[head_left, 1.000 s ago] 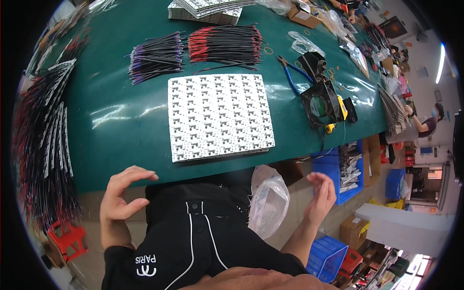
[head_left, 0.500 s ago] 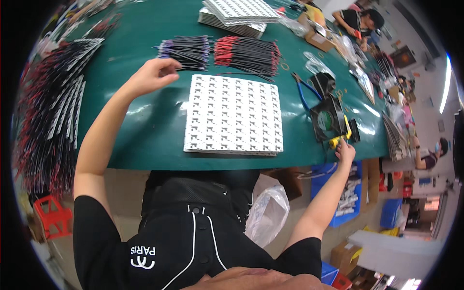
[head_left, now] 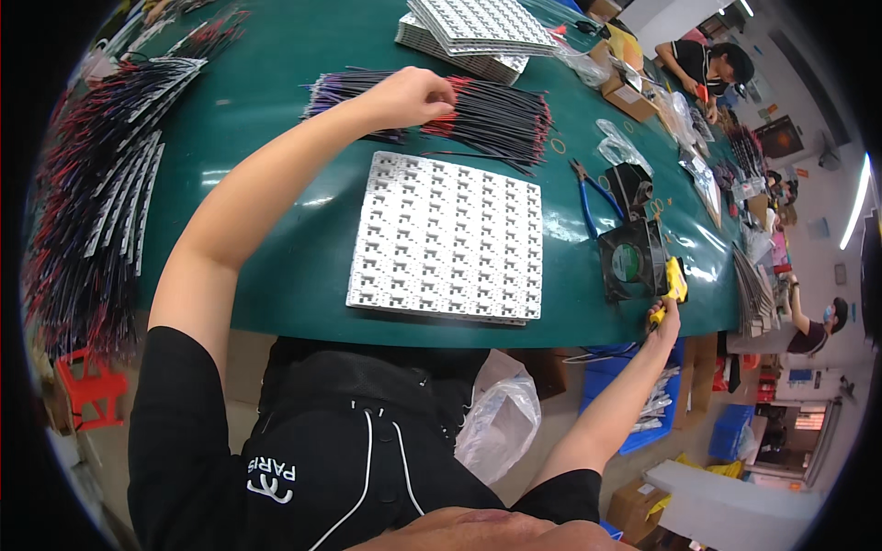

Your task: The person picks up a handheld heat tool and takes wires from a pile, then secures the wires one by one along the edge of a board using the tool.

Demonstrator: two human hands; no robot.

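The left hand [head_left: 418, 96] is hovering at the red-marked wires [head_left: 503, 124], its forearm passing over the purple-marked wires [head_left: 338, 85]; its fingers are curling inward, but I cannot tell whether they are pinching a wire, as the hand is hiding what lies under it. The right hand [head_left: 669, 321] is grasping a yellow tool [head_left: 675, 278] near the front edge of the green table [head_left: 303, 262], just beside a black fan [head_left: 627, 264]. Between the two arms the white panel [head_left: 446, 237] is lying flat and untouched (a stack of similar panels [head_left: 478, 28] is sitting beyond the wires). The step in hand seems to be picking up a wire on one side while readying the tool on the other. The next move is probably calling for a fine pinch, since the wires are lying close together, and for lifting the tool clear of the fan.
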